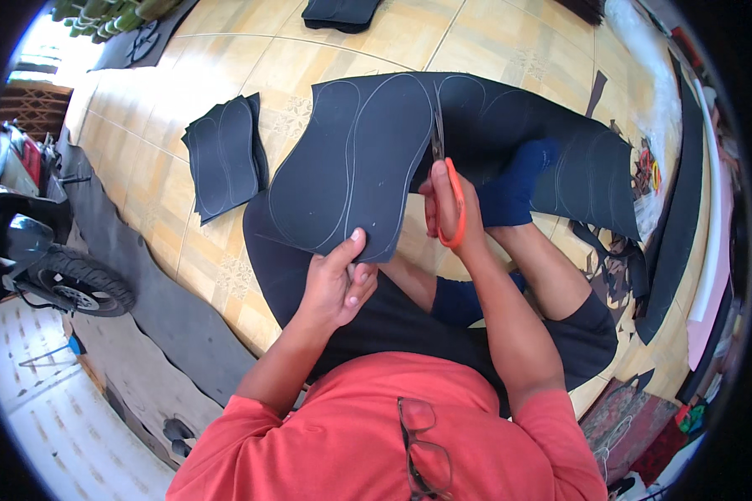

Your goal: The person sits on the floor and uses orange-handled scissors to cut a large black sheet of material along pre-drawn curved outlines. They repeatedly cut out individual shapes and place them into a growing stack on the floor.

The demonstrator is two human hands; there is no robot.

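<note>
My right hand [449, 203] is closed on a pair of scissors [452, 213] with orange handles, its dark blades pointing away from me. The blades lie along a cut in a black sheet [326, 159] marked with pale shoe-sole outlines. At the sheet's near edge, my left hand [341, 280] pinches it with the thumb on top. To the right the marked sheet [589, 179] stretches over the floor past my foot in a dark blue sock [518, 179]. A stack of black cut pieces [224, 159] with similar outlines lies to the left.
I sit on a tan tiled floor [267, 63]. More black pieces [340, 12] lie at the far side. Dark scraps [614, 263] litter the right. Long grey material [142, 267] runs along the left beside a parked motorcycle [50, 259]. Rolled sheets [710, 200] line the right edge.
</note>
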